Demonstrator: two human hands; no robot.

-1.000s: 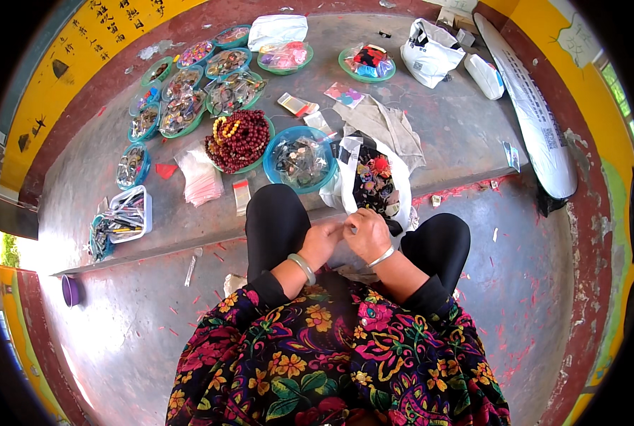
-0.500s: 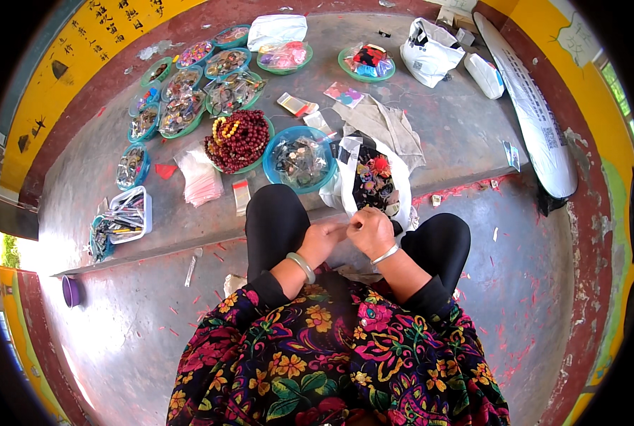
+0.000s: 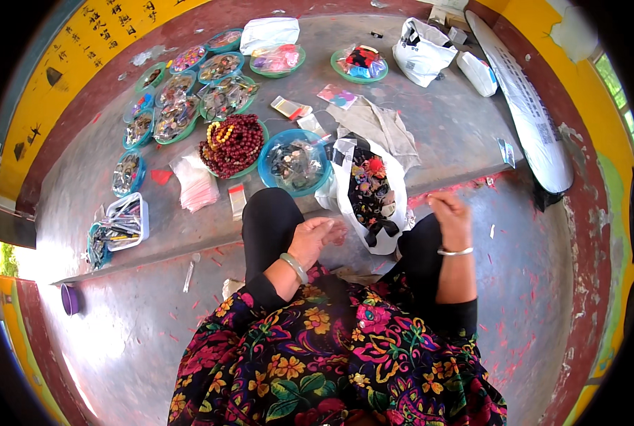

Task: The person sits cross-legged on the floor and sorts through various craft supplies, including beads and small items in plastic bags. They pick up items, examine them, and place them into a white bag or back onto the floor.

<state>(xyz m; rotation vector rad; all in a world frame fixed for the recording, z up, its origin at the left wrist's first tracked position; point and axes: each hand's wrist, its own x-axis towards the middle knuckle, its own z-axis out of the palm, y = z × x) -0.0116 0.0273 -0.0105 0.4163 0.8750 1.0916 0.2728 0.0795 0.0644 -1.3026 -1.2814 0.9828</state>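
My left hand is closed in front of my left knee, thumb against the fingers. A small see-through piece shows at its fingertips, too blurred to name. Off to the right, my right hand is raised beside my right knee with its fingers pinched; what they hold, if anything, is too small to see. Between my knees stands an open white plastic bag, full of small dark and colourful pieces. Left of it is a blue basin of clear packets.
Dark red bead strings fill a green basin. Beside them lie a stack of clear bags and a grey cloth. Several basins of packets stand at the far left, a white tray of pens nearer. The raised floor's edge runs before my knees.
My hands, together before, are now apart. The right one has swung out to the right and up; the left has stayed near my left knee.
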